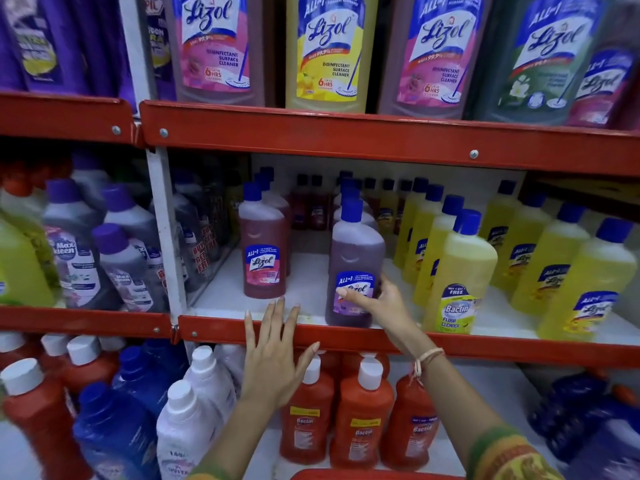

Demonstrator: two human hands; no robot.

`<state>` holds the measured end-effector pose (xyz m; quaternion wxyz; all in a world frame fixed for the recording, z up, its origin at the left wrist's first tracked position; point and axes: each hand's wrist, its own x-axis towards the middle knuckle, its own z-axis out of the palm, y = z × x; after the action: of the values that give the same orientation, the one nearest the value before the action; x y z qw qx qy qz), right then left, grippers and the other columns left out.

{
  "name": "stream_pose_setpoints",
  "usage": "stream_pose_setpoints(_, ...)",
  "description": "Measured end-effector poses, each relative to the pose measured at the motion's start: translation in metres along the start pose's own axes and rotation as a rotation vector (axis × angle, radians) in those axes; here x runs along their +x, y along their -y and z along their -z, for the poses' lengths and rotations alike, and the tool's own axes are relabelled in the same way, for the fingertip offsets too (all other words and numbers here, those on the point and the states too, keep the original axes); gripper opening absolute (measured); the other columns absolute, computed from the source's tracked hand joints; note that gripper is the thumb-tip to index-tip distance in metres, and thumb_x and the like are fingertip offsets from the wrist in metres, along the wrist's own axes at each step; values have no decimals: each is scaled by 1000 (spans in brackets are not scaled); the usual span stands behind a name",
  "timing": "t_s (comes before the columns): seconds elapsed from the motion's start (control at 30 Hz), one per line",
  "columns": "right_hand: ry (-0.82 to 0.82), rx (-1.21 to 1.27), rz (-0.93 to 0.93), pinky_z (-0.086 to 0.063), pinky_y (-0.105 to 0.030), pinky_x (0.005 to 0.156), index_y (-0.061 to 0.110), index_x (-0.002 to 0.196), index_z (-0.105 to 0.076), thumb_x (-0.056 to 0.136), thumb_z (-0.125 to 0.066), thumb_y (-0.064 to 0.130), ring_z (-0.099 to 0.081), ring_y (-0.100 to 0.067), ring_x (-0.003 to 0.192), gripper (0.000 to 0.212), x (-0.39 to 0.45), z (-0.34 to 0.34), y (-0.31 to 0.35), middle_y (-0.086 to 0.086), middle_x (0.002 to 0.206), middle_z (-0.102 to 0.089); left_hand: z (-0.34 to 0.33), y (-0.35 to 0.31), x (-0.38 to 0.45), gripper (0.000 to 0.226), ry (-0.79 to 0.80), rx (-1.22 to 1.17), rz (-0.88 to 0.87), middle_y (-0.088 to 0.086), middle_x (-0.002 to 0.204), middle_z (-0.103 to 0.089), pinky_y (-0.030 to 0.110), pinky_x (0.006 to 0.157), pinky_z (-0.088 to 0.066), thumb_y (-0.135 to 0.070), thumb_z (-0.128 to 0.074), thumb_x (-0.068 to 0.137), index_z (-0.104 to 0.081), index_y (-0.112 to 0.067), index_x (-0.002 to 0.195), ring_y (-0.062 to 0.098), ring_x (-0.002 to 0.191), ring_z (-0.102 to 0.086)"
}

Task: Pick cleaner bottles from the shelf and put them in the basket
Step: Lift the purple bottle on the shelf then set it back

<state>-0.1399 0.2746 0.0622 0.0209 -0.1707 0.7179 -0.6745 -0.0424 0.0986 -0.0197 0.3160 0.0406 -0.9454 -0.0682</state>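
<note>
A purple Lizol cleaner bottle point(355, 258) with a blue cap stands at the front of the middle shelf point(311, 332). My right hand point(379, 299) is wrapped around its lower part, thumb across the label. My left hand point(273, 355) is spread flat with fingers apart, in front of the red shelf edge, holding nothing. A pink Lizol bottle point(264, 251) stands to the left on the same shelf. A sliver of the red basket rim point(363, 475) shows at the bottom edge.
Yellow cleaner bottles point(460, 271) crowd the shelf right of my right hand. Large Lizol bottles point(327, 53) fill the shelf above. Orange Bactin bottles point(362, 414), white and blue bottles sit on the shelf below. Grey Maxkleen bottles point(79, 258) fill the left bay.
</note>
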Motion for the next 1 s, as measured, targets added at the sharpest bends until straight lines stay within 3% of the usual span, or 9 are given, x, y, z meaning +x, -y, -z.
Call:
stream_pose_setpoints(0.3,-127,15,168,-61,-42,83,34,104,-55,51,-89,38,-69,-18,97,63,-9,-8,4,-4,108,-70,0,1,0,74,-5,16,-3,14,152,-32,55,114,-6,-66,-31,89,-28,-18,146,28,141,-25)
stream_pose_setpoints(0.4,-236,-212,387,-57,-40,80,34,109,-53,64,-86,37,-62,-17,99,56,-19,-8,14,3,104,-64,-1,2,-1,75,10,38,-1,14,152,-32,56,114,-7,-66,-30,89,-27,-18,146,28,142,-24)
stream_pose_setpoints(0.5,-423,-564,635,-43,-30,75,27,124,-49,74,-79,36,-45,-17,97,59,-37,-9,24,-2,103,-54,1,1,-1,74,28,50,7,15,150,-36,55,115,-5,-67,-30,89,-29,-18,145,28,140,-27)
stream_pose_setpoints(0.6,-591,-796,744,-46,-35,69,26,127,-48,75,-79,32,-44,-21,92,61,-57,-9,31,-8,99,-55,3,-1,-1,74,34,49,18,15,145,-44,54,114,-4,-66,-30,89,-34,-16,142,30,137,-33)
stream_pose_setpoints(0.7,-635,-837,755,-45,-35,68,26,127,-49,74,-79,32,-45,-22,90,62,-71,-6,36,-8,96,-57,4,-3,-2,74,40,62,32,14,142,-47,54,113,-5,-67,-30,88,-39,-14,139,30,135,-36)
stream_pose_setpoints(0.83,-503,-596,703,-48,-33,70,31,123,-50,72,-80,39,-47,-16,93,59,-83,-1,47,-2,100,-57,7,-4,-2,72,44,69,47,12,139,-51,53,113,-5,-67,-30,88,-45,-13,134,29,133,-40)
stream_pose_setpoints(0.9,-353,-295,607,-54,-38,74,33,116,-53,66,-83,43,-58,-19,97,59,-86,6,53,2,105,-63,8,-4,-2,71,49,73,53,12,136,-53,53,113,-7,-67,-30,87,-48,-13,131,29,130,-43)
stream_pose_setpoints(1.0,-100,162,378,-60,-36,76,25,112,-59,54,-90,28,-70,-25,98,66,-91,16,60,-4,105,-73,8,-6,-1,70,53,73,61,12,133,-56,52,112,-7,-66,-31,87,-50,-13,127,30,127,-46)
